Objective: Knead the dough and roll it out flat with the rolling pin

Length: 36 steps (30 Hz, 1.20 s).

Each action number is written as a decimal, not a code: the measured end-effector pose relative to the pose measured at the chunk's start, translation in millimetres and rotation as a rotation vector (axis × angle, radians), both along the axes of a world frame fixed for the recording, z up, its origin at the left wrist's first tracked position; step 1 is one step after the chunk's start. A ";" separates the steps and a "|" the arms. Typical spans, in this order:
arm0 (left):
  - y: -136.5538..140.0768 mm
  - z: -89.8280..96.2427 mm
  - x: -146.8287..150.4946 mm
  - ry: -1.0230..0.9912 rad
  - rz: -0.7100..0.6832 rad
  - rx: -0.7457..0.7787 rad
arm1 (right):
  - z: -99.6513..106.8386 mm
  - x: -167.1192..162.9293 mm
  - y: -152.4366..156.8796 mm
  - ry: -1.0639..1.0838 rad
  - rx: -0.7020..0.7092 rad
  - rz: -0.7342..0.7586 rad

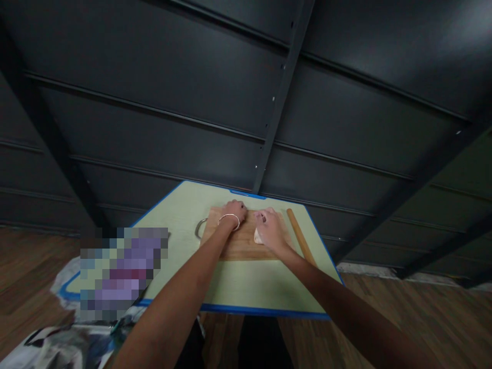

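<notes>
A wooden cutting board [246,248] with a curved metal handle [198,229] at its left lies on a small pale table. My left hand [233,209], with a thin bracelet at the wrist, rests at the board's far edge; its fingers are curled, and whatever they hold is hidden. On the right half of the board my right hand [270,228] is closed around a pale lump of dough [258,237], mostly covered by the palm and fingers. A wooden rolling pin [300,234] lies along the board's right side, near the right hand.
The blue-edged table [265,292] stands against dark metal panels [184,77]. A blurred-out purple item [128,266] lies on its left part. Bags and other articles [61,348] sit at the lower left, beside the table. Wood-look flooring [384,307] surrounds it.
</notes>
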<state>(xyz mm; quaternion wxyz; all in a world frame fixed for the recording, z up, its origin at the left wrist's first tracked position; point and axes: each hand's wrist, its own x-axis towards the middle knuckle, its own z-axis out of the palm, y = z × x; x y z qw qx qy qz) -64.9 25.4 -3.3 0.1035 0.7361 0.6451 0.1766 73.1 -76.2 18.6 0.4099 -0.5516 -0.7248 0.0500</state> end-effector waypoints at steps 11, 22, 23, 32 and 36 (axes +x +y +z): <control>-4.1 4.7 -0.3 0.027 -0.042 0.008 | 6.0 0.4 44.3 -0.243 -0.321 -0.055; -6.7 5.0 2.3 0.101 -0.042 0.025 | -5.7 -19.4 2.4 -0.413 -0.158 -0.115; -7.5 5.3 2.6 0.097 -0.044 0.029 | -7.9 -19.1 -1.7 -0.434 -0.156 -0.127; -3.3 6.6 5.9 0.070 -0.014 -0.001 | -4.1 -25.1 -12.8 -0.560 -0.200 -0.149; 5.1 2.5 5.8 0.039 0.005 -0.020 | 0.4 -29.9 -11.0 -0.513 -0.228 -0.175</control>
